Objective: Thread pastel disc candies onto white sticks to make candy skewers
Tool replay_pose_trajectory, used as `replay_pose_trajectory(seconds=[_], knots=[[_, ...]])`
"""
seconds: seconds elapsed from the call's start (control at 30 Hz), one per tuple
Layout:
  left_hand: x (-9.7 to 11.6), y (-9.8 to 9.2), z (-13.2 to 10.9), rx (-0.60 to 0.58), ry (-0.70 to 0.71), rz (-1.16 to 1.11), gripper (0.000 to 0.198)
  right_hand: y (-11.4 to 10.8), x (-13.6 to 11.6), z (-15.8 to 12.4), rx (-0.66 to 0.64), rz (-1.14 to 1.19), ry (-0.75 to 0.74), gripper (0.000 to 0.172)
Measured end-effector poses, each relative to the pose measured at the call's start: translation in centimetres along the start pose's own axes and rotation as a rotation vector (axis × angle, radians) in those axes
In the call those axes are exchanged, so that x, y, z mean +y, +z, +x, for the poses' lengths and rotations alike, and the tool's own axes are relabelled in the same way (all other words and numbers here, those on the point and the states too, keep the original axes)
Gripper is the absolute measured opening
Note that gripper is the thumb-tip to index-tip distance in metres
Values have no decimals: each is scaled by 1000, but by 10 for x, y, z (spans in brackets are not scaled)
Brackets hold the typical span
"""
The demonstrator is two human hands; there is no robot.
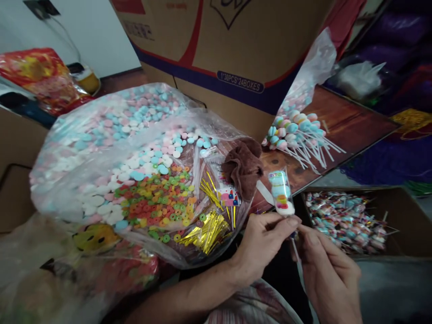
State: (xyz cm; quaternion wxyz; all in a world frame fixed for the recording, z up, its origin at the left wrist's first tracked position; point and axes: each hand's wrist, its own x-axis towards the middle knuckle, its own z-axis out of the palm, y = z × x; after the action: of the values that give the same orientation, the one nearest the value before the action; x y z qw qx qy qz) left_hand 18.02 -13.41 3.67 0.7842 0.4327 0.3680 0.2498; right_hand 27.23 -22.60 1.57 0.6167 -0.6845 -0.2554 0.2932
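Observation:
A candy lollipop in a clear wrapper stands upright above my fingers, its white stick pointing down. My left hand pinches the bottom of the wrapper between thumb and forefinger. Close against it, my right hand has its fingers closed around the same spot at the neck of the lollipop; what its fingertips grip is hidden. Left of the hands lie gold twist ties, a brown cloth and small ring candies in orange, green and red.
A large clear bag of pastel candies spreads over the table's left. Unwrapped lollipops lie at the back right. A cardboard box of wrapped lollipops stands at right, and a big carton behind.

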Motion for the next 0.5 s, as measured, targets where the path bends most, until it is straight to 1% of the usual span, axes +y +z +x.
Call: replay_pose_trajectory(seconds=[0.03,0.1,0.17,0.2,0.23,0.27,0.3,0.37,0.4,0.43,0.5], knots=[[-2,2,1,25,31,25,36,-3,2,-2,-43,19,51,25],[-4,2,4,48,125,152,29,-5,5,-4,-125,73,152,24],[-2,-6,9,45,248,314,21,-6,8,0,-139,176,242,21],[2,-13,11,53,307,389,20,-7,10,4,-112,255,276,21],[6,-24,14,85,363,455,19,-9,13,10,-71,341,304,21],[11,-36,18,146,400,518,17,-12,16,18,-17,422,317,21],[16,-51,21,255,425,586,15,-17,20,27,40,492,322,23],[24,-83,29,450,424,760,11,-26,28,43,105,552,339,25],[26,-98,33,508,393,857,18,-29,31,49,124,540,334,28],[26,-111,36,534,359,941,26,-30,32,53,127,502,325,31],[24,-130,41,535,311,1043,32,-22,32,55,97,361,244,30]])
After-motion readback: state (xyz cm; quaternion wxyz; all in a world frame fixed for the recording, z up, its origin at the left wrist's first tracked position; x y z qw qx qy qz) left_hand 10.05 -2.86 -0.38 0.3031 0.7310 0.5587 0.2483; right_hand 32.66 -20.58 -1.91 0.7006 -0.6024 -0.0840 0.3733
